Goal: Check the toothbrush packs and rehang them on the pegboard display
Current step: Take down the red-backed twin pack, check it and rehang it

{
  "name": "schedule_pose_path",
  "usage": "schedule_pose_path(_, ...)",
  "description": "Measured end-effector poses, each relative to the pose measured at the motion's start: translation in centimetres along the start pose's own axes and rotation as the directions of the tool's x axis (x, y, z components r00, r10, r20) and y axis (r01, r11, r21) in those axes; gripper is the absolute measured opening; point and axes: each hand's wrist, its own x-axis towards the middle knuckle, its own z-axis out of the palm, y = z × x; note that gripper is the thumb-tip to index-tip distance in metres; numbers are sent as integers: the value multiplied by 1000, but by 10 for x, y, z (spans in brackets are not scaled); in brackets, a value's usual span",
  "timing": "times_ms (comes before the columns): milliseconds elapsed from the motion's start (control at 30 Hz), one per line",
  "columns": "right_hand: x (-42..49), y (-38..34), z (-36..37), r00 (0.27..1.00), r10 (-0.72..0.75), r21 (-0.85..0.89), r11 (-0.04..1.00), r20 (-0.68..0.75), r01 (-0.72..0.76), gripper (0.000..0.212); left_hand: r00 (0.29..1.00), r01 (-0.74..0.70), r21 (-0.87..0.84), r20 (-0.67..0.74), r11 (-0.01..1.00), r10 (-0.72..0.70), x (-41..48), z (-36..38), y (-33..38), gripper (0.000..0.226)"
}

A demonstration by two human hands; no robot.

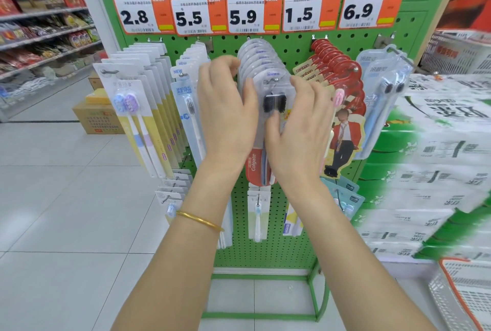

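Note:
A green pegboard display (289,49) carries rows of hanging toothbrush packs. At its middle hangs a stack of clear Colgate packs (261,65) with black brush heads and a red base. My left hand (225,107) holds the stack's left edge, thumb on the front pack and fingers curled behind. My right hand (300,123) grips the right edge, thumb pressed on the front pack below the brush heads. White-and-yellow packs (138,107) and blue-white packs (188,102) hang left; red canban packs (337,70) and clear blue packs (385,91) hang right.
Orange price tags (244,14) line the top of the board. More packs (257,211) hang on the lower row. Stacked tissue bales (438,171) stand at the right, a white basket (465,293) at lower right. A cardboard box (98,118) and snack shelves (42,28) are at the left.

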Motion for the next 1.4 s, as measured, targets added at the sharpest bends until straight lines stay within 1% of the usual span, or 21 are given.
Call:
schedule_pose_path(67,8,-4,-1,999,-44,1,999,5,44,42,998,-54,48,23,997,53,25,-2,5,25)
schedule_pose_path(100,12,-5,0,998,-55,4,998,4,55,39,996,-69,107,62,992,62,40,-1,6,27)
schedule_pose_path(200,22,-8,3,998,-70,0,998,-1,70,33,971,-102,307,239,946,28,83,9,-3,31)
schedule_pose_path(300,27,-9,7,997,-74,17,997,8,74,27,916,-170,424,401,890,-16,108,23,-11,28)
schedule_pose_path(367,29,-9,10,996,-85,32,996,10,85,22,892,-186,438,450,879,-35,115,31,-12,24)
schedule_pose_path(500,32,-8,15,996,-94,29,995,0,94,17,872,-177,438,485,881,-67,125,42,-15,17)
schedule_pose_path(633,34,-7,16,996,-86,35,996,-2,86,15,834,-160,438,540,884,-117,129,47,-19,13)
schedule_pose_path(733,34,-7,17,996,-91,31,995,-11,91,15,826,-150,439,549,886,-132,129,49,-21,11)
schedule_pose_path(967,33,-8,19,994,-104,26,994,-27,105,16,855,-165,482,505,860,-119,128,45,-21,11)
schedule_pose_path(1167,33,-9,19,995,-93,14,995,-33,94,17,868,-217,566,484,795,-108,127,38,-23,16)
schedule_pose_path(1400,31,-10,18,994,-97,3,995,-46,98,19,894,-282,637,446,718,-45,113,28,-24,10)
